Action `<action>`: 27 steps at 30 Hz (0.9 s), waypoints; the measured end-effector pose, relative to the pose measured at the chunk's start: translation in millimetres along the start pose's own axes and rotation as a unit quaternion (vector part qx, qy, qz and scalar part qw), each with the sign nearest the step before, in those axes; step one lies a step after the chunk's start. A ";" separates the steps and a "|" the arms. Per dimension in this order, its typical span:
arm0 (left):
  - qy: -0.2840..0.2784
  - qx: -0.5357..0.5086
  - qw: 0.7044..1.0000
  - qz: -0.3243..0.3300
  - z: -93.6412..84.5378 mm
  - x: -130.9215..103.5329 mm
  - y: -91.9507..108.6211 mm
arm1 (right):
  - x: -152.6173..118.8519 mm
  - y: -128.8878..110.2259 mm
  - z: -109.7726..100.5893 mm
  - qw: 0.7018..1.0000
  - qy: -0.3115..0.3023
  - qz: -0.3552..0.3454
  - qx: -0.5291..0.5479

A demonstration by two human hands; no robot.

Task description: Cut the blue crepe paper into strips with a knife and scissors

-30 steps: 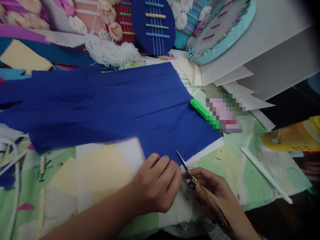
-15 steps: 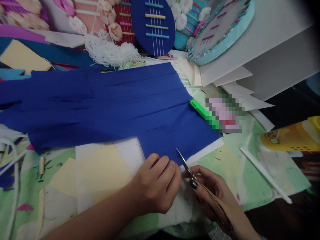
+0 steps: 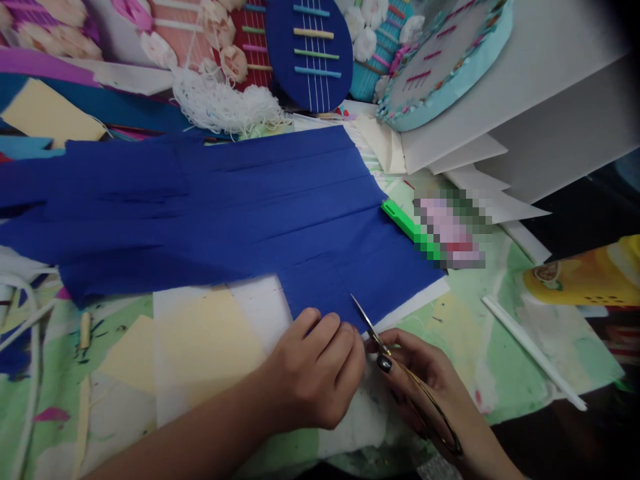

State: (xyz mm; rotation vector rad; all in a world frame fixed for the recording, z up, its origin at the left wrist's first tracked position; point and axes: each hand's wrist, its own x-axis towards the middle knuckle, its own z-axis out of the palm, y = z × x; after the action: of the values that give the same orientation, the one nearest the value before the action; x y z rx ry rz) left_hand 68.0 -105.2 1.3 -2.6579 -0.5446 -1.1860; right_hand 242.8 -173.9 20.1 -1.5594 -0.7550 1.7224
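Observation:
A large sheet of blue crepe-like paper (image 3: 260, 207) lies across the table, creased and with ragged edges. At its near corner my left hand (image 3: 320, 373) is closed, its fingers curled down over the paper's edge. My right hand (image 3: 435, 380) holds gold-handled scissors (image 3: 371, 328), their slim silver blades lying over the blue paper just right of my left knuckles. The blades look close together. My left fingertips, and whatever lies beneath them, are hidden from view.
A green cutter (image 3: 407, 225) rests on the paper's right edge. Decorated craft boards, one a blue oval (image 3: 310, 57), stand behind white string (image 3: 225, 103). At right are a white stick (image 3: 533, 352) and a yellow package (image 3: 585, 277). Beige paper (image 3: 205, 340) lies left of my hands.
The scissors have shifted slightly up and left, with my right hand following. My left hand keeps its place at the paper's corner; the whole view has slid slightly.

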 end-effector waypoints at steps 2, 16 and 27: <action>-0.002 -0.001 1.000 -0.001 0.2 -0.7 -0.1 | 1.2 3.6 -3.1 1.000 -0.012 0.003 0.002; -0.008 0.001 1.000 0.001 0.8 -0.5 -1.1 | 2.3 2.5 0.6 0.999 0.033 0.018 0.000; 0.006 0.014 1.000 -0.008 3.3 -4.3 0.3 | 2.1 6.4 0.4 0.999 0.048 0.004 -0.021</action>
State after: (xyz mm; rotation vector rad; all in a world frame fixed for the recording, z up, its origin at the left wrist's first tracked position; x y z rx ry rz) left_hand 67.7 -105.6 -4.1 -2.6257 -0.5772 -1.1891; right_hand 241.6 -176.1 13.8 -1.6625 -0.7422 1.6349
